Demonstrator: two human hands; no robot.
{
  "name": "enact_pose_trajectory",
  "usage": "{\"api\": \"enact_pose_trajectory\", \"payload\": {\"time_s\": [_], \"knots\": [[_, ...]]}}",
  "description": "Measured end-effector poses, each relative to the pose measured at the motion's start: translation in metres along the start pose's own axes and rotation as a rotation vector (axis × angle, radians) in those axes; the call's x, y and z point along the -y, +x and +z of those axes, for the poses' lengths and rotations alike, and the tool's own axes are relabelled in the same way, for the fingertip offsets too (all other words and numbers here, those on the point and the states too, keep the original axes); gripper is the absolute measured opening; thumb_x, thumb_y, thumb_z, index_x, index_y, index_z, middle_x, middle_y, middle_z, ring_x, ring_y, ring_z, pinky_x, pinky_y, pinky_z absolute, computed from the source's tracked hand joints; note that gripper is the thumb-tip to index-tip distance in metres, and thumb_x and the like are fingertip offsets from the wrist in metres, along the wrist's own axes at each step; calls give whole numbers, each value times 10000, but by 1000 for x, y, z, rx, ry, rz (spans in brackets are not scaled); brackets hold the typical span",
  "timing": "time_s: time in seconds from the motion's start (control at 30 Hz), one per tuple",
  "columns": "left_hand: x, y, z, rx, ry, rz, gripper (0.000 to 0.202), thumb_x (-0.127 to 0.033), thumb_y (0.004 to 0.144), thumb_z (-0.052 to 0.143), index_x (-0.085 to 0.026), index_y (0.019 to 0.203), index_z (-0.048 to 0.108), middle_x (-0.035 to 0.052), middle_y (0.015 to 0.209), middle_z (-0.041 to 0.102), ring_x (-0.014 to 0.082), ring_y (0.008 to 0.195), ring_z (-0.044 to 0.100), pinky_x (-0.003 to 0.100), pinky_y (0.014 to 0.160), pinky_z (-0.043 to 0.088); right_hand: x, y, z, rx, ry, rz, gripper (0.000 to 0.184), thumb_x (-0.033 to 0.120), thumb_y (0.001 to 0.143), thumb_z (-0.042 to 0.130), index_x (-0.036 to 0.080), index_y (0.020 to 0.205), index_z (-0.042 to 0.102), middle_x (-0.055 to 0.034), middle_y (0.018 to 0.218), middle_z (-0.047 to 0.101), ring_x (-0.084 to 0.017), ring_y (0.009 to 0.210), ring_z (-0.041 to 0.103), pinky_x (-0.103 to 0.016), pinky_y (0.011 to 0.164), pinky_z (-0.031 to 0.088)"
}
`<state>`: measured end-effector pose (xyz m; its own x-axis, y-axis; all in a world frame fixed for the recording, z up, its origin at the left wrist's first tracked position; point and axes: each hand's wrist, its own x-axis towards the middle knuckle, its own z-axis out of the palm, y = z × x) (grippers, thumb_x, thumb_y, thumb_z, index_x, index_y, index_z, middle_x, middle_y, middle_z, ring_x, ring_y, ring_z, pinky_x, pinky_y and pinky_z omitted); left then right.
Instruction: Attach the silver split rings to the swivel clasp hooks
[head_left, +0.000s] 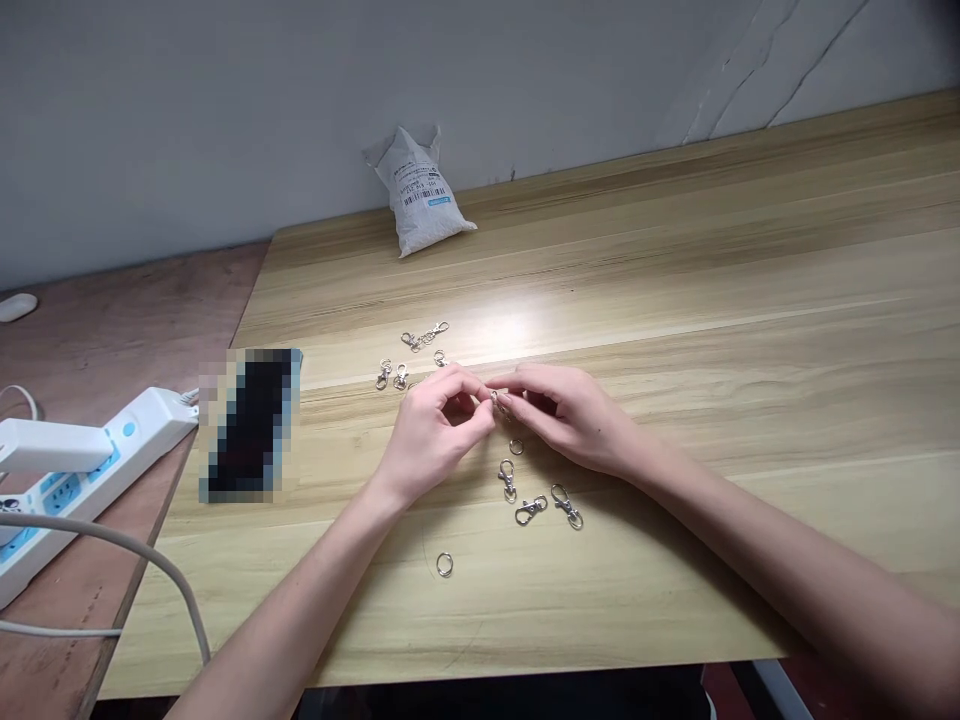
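My left hand [435,425] and my right hand [574,415] meet fingertip to fingertip above the light wooden table [675,300]. Both pinch a small metal clasp [496,400] between them; most of it is hidden by the fingers. Just below the hands lie a small split ring [516,446] and three silver lobster clasps [534,505]. Another split ring [445,564] lies nearer to me. Several more clasps [412,355] are scattered just beyond the left hand.
A small white plastic bag [421,195] leans on the wall at the back. A blurred-out dark flat object [251,425] lies at the table's left edge. On the reddish desk to the left sit a white power strip [82,470] and grey cable [142,560].
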<state>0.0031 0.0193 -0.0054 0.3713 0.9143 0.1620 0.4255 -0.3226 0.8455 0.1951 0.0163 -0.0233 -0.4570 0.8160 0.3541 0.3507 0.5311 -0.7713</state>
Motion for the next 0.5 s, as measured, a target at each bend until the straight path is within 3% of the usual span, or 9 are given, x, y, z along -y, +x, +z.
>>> {"api": "enact_pose_trajectory", "payload": {"time_s": [0.1,0.3,0.5], "knots": [[-1,0,-1,-16,-14,23,76,-135,814,607,-172,750,627,9,810,605,108,710,573,240,610,460,2,-1,-2,29,8,17,223,187,914,533,178,1085,676,-7,761,614,-101,633,493,-243,593,380],[-3,0,-3,-35,49,100,94,-107,795,626,-177,734,610,1,802,604,118,746,572,263,672,484,0,-1,-2,33,-25,61,176,227,913,539,150,808,658,6,694,531,-96,608,444,-242,569,339],[-4,1,-3,-25,49,141,105,-92,804,623,-181,750,607,-1,820,605,118,771,578,278,713,486,-1,-2,-1,30,-13,44,113,216,893,560,156,823,626,14,715,533,-87,617,447,-234,578,339]]}}
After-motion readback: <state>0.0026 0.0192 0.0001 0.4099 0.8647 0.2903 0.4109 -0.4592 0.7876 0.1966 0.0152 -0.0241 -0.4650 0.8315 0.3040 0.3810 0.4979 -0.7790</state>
